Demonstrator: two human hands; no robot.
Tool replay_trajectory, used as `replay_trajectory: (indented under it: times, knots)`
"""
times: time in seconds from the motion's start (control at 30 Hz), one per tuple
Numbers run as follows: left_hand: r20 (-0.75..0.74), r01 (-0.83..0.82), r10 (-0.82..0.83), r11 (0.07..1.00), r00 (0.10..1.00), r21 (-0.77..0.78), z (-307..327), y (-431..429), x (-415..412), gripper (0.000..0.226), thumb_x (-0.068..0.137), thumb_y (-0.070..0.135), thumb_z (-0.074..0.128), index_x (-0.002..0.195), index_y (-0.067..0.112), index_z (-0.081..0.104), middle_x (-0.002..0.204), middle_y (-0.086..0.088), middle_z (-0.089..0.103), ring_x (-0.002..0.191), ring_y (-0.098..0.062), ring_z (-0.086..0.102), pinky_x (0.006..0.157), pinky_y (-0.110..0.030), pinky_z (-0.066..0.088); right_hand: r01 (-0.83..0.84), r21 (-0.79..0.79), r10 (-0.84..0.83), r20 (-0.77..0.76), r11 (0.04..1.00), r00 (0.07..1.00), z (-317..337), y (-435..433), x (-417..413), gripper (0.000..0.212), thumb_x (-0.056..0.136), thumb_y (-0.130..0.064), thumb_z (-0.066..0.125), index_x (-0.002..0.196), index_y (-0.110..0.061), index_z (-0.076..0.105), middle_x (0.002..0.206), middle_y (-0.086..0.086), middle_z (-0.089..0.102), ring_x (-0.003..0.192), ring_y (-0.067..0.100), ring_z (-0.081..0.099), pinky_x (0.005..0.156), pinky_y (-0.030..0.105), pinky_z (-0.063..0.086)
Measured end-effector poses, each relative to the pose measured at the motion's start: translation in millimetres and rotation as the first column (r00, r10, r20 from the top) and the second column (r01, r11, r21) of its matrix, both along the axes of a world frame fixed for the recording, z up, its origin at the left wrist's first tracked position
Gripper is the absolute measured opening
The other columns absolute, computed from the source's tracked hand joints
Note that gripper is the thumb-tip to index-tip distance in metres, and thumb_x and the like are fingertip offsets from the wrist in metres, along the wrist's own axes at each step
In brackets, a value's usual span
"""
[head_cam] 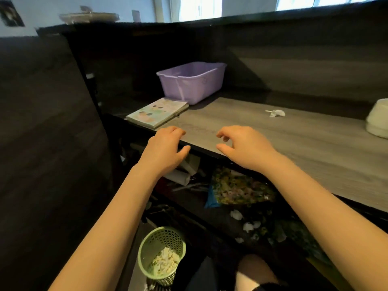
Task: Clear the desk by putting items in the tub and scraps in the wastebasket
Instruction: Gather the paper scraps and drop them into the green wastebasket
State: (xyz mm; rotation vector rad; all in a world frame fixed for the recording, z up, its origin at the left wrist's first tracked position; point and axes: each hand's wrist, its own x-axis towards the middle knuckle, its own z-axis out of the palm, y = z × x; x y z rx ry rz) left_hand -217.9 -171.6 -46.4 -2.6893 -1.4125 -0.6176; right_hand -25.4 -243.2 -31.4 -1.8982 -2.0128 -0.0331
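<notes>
Both hands empty, left hand [165,143] and right hand [241,145] loosely curled over desk [273,143] edge; next likely grab paper scrap [276,113] for wastebasket [161,255].

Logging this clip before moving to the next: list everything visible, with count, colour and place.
desk: 1, grey, centre and right
tub: 1, purple, desk's far left
book: 1, pastel, before the tub
paper scrap: 1, white, desk's right half
white object: 1, white, desk's right edge, cropped
wastebasket: 1, green, floor, holding paper scraps
patterned bag: 1, multicoloured, below the desk
left hand: 1, bare, over desk's front edge, empty
right hand: 1, bare, beside it, fingers loosely curled, empty
</notes>
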Motion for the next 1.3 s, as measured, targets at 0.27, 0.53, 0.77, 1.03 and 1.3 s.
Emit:
replay_trajectory:
  times: [0.27, 0.53, 0.77, 1.03, 1.3]
  knots:
    - [0.024, 0.127, -0.125, 0.989, 0.992, -0.076, 12, 22, 84, 0.053, 0.091, 0.036, 0.053, 0.138, 0.014, 0.039, 0.143, -0.005, 0.041, 0.131, -0.022, 0.037, 0.107, -0.037, 0.035, 0.218, -0.032, -0.219, -0.024, 0.975, 0.975, 11, 19, 87, 0.034, 0.093, -0.035, 0.050, 0.124, -0.021, 0.053, 0.123, 0.002, 0.057, 0.110, 0.021, 0.054, 0.086, 0.039, 0.050]
    - [-0.014, 0.201, -0.212, 0.943, 0.977, -0.265, 11, 64, 195, 0.056, 0.091, 0.035, 0.054, 0.140, 0.016, 0.036, 0.145, -0.006, 0.037, 0.132, -0.025, 0.036, 0.108, -0.040, 0.037, 0.466, -0.076, -0.470, -0.061, 0.882, 0.880, -13, 53, 189, 0.039, 0.093, -0.028, 0.050, 0.131, -0.020, 0.048, 0.129, 0.006, 0.052, 0.117, 0.025, 0.049, 0.090, 0.039, 0.047]
    - [-0.006, 0.211, -0.228, 0.909, 0.974, -0.360, 2, 96, 287, 0.056, 0.091, 0.030, 0.055, 0.140, 0.014, 0.035, 0.145, -0.010, 0.036, 0.132, -0.028, 0.036, 0.107, -0.041, 0.037, 0.496, -0.135, -0.512, -0.133, 0.858, 0.849, -22, 91, 253, 0.048, 0.092, -0.030, 0.053, 0.138, -0.023, 0.041, 0.141, 0.005, 0.043, 0.127, 0.026, 0.043, 0.100, 0.042, 0.044]
    - [0.053, 0.125, -0.113, 0.922, 0.992, -0.366, -4, 141, 321, 0.052, 0.093, 0.018, 0.049, 0.142, 0.017, 0.033, 0.146, -0.011, 0.035, 0.134, -0.029, 0.035, 0.109, -0.046, 0.035, 0.349, -0.111, -0.363, -0.142, 0.930, 0.921, -31, 126, 262, 0.043, 0.092, -0.037, 0.055, 0.134, -0.031, 0.048, 0.132, 0.001, 0.046, 0.125, 0.023, 0.040, 0.102, 0.041, 0.039]
    - [0.016, 0.130, -0.132, 0.936, 0.991, -0.326, -10, 156, 334, 0.052, 0.090, 0.035, 0.056, 0.138, 0.025, 0.040, 0.141, -0.007, 0.040, 0.128, -0.026, 0.041, 0.105, -0.046, 0.040, 0.457, 0.085, -0.385, -0.417, 0.885, 0.823, -36, 131, 272, 0.007, 0.092, -0.022, 0.055, 0.091, -0.021, 0.062, 0.092, -0.002, 0.058, 0.087, 0.016, 0.056, 0.074, 0.032, 0.049]
